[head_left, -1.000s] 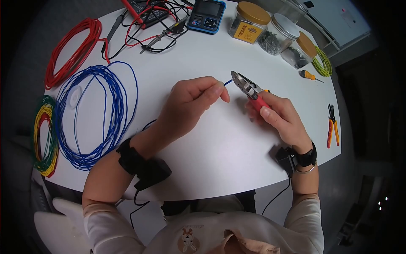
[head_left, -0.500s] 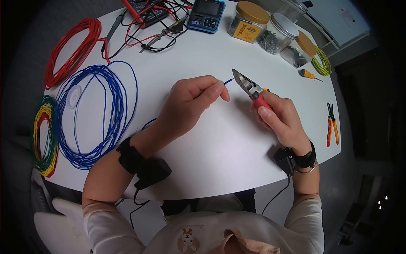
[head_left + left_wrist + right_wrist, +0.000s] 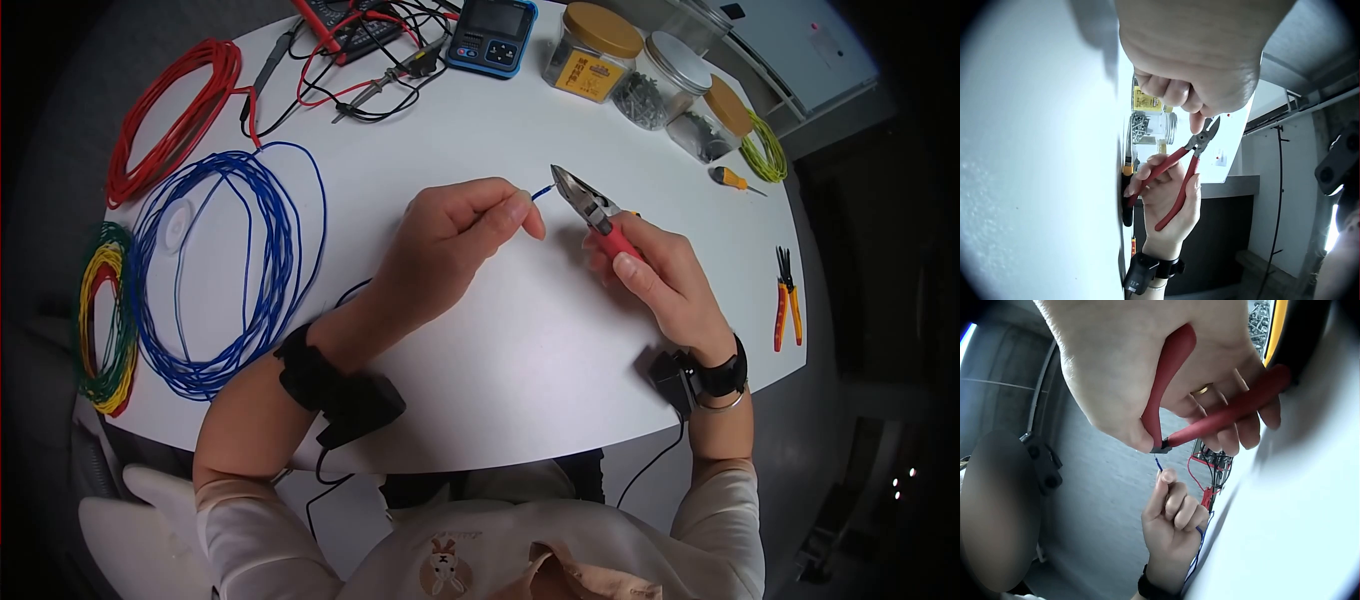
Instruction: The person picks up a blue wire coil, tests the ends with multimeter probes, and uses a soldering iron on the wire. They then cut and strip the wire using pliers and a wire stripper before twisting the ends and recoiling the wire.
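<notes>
My left hand (image 3: 455,235) pinches a blue wire (image 3: 542,192) between thumb and forefinger, its short end pointing right. My right hand (image 3: 670,280) grips red-handled pliers (image 3: 598,213), whose metal jaws lie just right of the wire's tip. In the right wrist view the blue wire (image 3: 1159,464) has a thin bare end close to the plier head; whether they touch I cannot tell. Both red handles (image 3: 1179,199) stand spread in the right hand in the left wrist view, where the left hand (image 3: 1194,69) hides the wire.
Coils of blue wire (image 3: 275,260), red wire (image 3: 125,160) and multicoloured wire (image 3: 125,350) lie left. A multimeter (image 3: 355,38), a blue-framed tester (image 3: 490,38) and jars (image 3: 585,75) stand at the back. A screwdriver (image 3: 730,178) and orange-handled tool (image 3: 780,315) lie right.
The pliers have shifted slightly beside the wire's end, and the bare tip shows now where it was hidden one second ago. My left hand has hardly moved.
</notes>
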`<state>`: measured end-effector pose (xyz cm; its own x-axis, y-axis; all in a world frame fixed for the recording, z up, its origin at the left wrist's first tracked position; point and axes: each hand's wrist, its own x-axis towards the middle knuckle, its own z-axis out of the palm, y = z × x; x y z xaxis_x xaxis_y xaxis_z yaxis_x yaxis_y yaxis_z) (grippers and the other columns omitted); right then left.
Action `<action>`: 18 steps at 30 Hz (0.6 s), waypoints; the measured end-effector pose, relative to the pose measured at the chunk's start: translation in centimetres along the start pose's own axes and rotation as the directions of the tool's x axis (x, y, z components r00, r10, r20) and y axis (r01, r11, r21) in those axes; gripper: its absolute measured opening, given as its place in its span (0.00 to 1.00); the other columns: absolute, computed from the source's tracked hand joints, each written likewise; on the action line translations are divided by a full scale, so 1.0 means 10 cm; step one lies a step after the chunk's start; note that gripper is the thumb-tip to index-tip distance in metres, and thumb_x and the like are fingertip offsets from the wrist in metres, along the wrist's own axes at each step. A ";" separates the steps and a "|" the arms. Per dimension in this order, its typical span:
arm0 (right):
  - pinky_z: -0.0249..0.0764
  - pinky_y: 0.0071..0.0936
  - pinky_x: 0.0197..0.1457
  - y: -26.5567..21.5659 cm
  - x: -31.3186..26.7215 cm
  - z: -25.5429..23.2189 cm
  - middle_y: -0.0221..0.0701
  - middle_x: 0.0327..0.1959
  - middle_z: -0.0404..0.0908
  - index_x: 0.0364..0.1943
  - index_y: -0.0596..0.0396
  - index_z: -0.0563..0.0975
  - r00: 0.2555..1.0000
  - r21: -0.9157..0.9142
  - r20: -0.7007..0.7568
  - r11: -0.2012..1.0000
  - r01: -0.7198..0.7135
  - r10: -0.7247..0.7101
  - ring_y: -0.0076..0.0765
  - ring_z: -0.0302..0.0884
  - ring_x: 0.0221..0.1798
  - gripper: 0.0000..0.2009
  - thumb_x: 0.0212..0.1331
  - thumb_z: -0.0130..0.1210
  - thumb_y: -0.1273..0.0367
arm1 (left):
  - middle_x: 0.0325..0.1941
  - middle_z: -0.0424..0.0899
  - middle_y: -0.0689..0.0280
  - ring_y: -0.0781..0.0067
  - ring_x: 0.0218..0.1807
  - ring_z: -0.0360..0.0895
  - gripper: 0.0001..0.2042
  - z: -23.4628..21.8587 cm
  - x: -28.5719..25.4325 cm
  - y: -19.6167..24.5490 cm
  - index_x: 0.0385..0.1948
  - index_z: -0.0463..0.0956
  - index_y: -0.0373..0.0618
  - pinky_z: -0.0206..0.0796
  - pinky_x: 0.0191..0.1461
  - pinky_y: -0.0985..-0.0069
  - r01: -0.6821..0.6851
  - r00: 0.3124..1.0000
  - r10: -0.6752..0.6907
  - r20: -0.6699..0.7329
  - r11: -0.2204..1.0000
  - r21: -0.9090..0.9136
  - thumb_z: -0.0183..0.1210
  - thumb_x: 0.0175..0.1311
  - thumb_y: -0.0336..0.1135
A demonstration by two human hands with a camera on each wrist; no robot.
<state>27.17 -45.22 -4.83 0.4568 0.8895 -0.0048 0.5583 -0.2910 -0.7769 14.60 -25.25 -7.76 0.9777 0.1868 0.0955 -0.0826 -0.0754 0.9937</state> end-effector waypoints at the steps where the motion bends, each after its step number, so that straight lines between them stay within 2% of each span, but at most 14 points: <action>1: 0.62 0.29 0.31 -0.01 0.00 0.00 0.36 0.20 0.69 0.37 0.60 0.73 1.000 -0.010 0.008 1.000 -0.009 0.009 0.36 0.65 0.24 0.21 0.60 0.47 0.52 | 0.12 0.57 0.81 0.92 0.15 0.47 0.14 0.00 0.00 0.00 0.30 0.75 0.41 0.39 0.19 0.88 0.004 1.000 -0.004 0.001 1.000 0.003 0.44 0.69 0.39; 18: 0.62 0.29 0.29 -0.01 0.00 0.02 0.36 0.19 0.69 0.36 0.59 0.74 0.999 -0.004 0.014 0.999 -0.042 0.042 0.35 0.65 0.23 0.23 0.59 0.47 0.50 | 0.12 0.58 0.81 0.93 0.15 0.47 0.14 0.00 0.00 -0.02 0.30 0.75 0.42 0.39 0.18 0.88 -0.027 1.000 0.027 0.002 1.000 0.016 0.43 0.69 0.37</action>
<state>26.98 -45.16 -4.87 0.4697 0.8816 -0.0465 0.5418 -0.3295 -0.7733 14.62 -25.23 -7.91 0.9755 0.1830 0.1223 -0.1061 -0.0959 0.9897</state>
